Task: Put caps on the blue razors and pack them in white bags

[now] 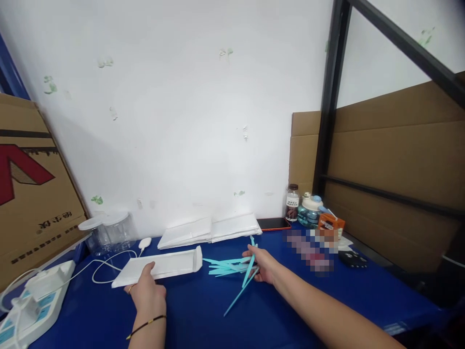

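Observation:
My left hand (148, 291) grips the left part of a flat white packet (170, 263), its thumb lying on top and the fingers underneath. The packet is tilted slightly, with a raised flap at its right end. In my right hand (264, 265) is a loose bunch of thin turquoise plastic strips (232, 267), pinched between thumb and fingers. Most of them point left toward the packet's flap end; one long strip slants down toward the blue table (203, 315). The strips and the packet look close together, but I cannot tell whether they touch.
Two stacks of white packets (236, 229) lie by the wall, with a phone (274, 224) beside them. At right stand a bottle (292, 203), a blue cup (309, 213) and an orange box (330, 225). Clear jars (118, 230), a white cable (95, 271) and a power strip (54, 303) are at left.

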`<state>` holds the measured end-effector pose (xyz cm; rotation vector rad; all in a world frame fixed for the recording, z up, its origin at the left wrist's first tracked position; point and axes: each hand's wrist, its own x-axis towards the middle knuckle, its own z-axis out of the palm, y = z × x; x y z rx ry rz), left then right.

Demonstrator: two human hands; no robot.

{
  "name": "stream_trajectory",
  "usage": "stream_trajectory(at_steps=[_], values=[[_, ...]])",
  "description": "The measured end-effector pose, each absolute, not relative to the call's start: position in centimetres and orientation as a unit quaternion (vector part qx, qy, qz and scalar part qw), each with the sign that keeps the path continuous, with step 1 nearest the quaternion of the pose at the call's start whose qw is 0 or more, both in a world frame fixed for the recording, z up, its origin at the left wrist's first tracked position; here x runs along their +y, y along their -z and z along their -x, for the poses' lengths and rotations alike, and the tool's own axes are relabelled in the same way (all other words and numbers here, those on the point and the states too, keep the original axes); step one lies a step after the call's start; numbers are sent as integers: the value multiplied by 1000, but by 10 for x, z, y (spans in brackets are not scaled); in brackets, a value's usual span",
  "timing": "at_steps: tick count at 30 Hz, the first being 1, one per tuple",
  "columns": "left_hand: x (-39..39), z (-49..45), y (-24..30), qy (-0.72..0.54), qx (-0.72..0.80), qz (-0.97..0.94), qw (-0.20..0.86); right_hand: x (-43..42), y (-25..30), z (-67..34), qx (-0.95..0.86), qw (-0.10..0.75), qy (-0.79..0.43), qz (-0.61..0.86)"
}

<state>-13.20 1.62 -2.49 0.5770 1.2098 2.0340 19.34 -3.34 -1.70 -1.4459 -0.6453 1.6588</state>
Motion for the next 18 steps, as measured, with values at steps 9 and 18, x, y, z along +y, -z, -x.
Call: stream_trajectory(at_steps=[9,18], values=[[-40,7,12,-304,457,-798,248,-46,11,-202,-293,408,-644,578],[-47,-22,11,-106,452,-874,141,-44,21,-231,-392,439,-481,650]])
